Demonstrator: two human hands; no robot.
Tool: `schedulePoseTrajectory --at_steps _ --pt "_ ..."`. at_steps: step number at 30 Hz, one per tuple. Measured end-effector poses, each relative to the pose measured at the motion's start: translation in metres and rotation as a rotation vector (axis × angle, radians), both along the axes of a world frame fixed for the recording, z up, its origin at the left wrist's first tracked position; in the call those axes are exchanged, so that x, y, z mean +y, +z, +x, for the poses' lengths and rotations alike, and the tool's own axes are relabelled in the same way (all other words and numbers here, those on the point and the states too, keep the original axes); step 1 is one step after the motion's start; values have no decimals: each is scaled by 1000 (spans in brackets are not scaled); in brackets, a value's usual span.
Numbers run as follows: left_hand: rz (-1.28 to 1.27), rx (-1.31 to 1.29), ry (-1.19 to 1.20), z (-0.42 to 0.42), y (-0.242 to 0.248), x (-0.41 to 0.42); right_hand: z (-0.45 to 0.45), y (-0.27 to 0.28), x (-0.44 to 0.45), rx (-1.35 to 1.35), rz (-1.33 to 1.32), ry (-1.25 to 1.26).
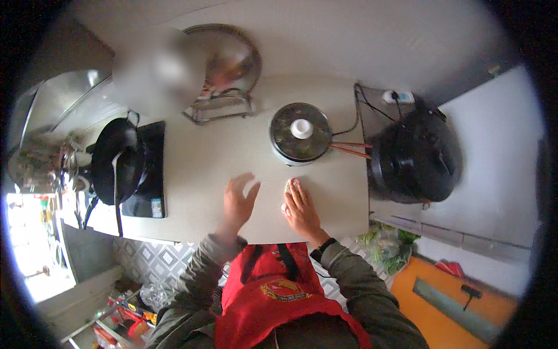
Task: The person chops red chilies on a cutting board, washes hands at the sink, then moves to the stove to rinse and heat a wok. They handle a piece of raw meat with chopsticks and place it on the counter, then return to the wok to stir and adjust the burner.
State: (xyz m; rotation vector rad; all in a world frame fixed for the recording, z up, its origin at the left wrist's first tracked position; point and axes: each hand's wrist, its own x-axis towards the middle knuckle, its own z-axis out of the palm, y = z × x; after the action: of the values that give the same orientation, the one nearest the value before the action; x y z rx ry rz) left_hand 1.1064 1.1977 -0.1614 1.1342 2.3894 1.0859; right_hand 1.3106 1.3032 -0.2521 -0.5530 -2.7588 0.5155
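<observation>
My right hand (301, 210) lies palm down on the light countertop (196, 174), pressing a pale, crumpled cloth (293, 186) that shows around its fingertips. To its left my left hand (242, 198) is held with thumb and fingers apart and nothing between them; whether it touches the counter I cannot tell. Just beyond my right hand stands a round electric pot (293, 162) with a glass lid (301, 148) and a white knob (301, 128). A pair of reddish chopsticks (351, 148) sticks out to the right from beside the pot.
At the left, a black wok (115, 161) sits on an induction cooker (152, 174). A wire rack (222, 115) stands at the back before a round tray (244, 61). A large black appliance (414, 157) and a plugged power strip (397, 97) are beyond the counter's right edge. Leafy greens (388, 246) lie lower right.
</observation>
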Motion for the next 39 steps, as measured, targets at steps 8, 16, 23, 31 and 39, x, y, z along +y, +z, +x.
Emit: schedulePoseTrajectory --at_steps 8,16,23,31,39 --pt "-113 -164 353 13 -17 -197 -9 -18 -7 -82 -66 -206" --pt "-53 -39 428 8 -23 -329 -163 -13 -151 -28 -62 166" --pt "68 -136 710 -27 -26 -516 -208 -20 -312 -71 -91 290" --pt "76 -126 976 -93 4 -709 -334 -30 -447 -11 -87 395" --pt "-11 -178 894 -178 -4 -764 -482 -36 -554 121 14 445"
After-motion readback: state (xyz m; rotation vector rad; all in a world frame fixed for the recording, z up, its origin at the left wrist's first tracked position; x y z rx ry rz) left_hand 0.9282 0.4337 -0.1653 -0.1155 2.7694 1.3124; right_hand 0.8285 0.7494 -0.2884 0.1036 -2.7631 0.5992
